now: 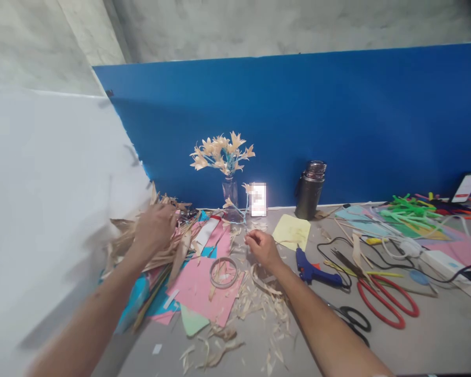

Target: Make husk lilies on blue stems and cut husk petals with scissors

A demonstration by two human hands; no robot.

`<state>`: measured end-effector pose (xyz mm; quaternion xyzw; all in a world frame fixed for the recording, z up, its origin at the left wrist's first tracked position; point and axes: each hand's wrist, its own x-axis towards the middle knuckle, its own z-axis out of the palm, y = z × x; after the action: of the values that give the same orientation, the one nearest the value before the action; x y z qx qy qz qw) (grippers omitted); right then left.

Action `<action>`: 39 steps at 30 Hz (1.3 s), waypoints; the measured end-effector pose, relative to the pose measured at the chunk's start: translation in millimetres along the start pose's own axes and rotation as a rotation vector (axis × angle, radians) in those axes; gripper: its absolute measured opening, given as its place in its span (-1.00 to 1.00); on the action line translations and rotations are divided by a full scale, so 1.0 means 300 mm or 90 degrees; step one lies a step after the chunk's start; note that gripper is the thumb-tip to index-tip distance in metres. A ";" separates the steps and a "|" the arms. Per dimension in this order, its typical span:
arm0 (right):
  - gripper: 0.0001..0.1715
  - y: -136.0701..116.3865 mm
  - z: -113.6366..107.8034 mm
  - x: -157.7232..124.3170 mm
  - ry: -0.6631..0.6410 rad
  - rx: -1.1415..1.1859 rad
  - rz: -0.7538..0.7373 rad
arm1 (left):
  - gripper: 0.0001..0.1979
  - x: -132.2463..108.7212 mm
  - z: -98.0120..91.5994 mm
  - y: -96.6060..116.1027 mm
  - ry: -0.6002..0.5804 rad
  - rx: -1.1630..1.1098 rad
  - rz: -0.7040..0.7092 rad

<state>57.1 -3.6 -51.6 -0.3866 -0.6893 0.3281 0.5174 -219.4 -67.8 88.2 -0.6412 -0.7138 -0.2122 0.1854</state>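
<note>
My right hand [264, 250] pinches the flower sprig [228, 203], just near of the vase [230, 192]; whether my left hand [157, 226] grips anything in the husk pile [127, 238] at left, I cannot tell. A slack pinch could let the sprig twist against the vase.

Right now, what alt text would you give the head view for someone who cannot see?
A person's left hand is at a pile of dried leaves while the right hand seems to pinch a flower stem. Behind stands a vase of pale flowers; a glue gun and red-handled scissors lie at right.
</note>
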 end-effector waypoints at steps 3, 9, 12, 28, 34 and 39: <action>-0.78 -0.012 0.000 0.000 -0.008 0.034 0.009 | -0.75 -0.018 0.065 0.104 -0.020 -0.223 0.063; -0.76 -0.044 0.004 -0.002 -0.027 0.102 0.001 | -0.65 -0.067 0.209 0.364 -0.342 -0.797 -0.130; -0.75 -0.060 -0.002 0.000 -0.026 0.122 -0.008 | -0.63 -0.072 0.257 0.447 -0.342 -0.980 -0.177; -0.81 -0.039 0.016 0.008 0.004 0.176 0.085 | -0.69 -0.060 0.361 0.473 -0.221 -1.103 -0.150; -0.76 -0.033 0.025 0.009 0.006 0.087 0.081 | -0.69 -0.055 0.367 0.455 -0.291 -1.162 -0.152; -0.73 -0.035 0.033 -0.001 -0.004 0.059 0.063 | -0.73 -0.050 0.362 0.446 -0.286 -1.145 -0.181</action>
<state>45.6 -9.3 -45.3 -0.3951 -0.6549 0.3858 0.5159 -83.9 -9.9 -2.6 -0.4766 -0.3720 -0.5761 -0.5501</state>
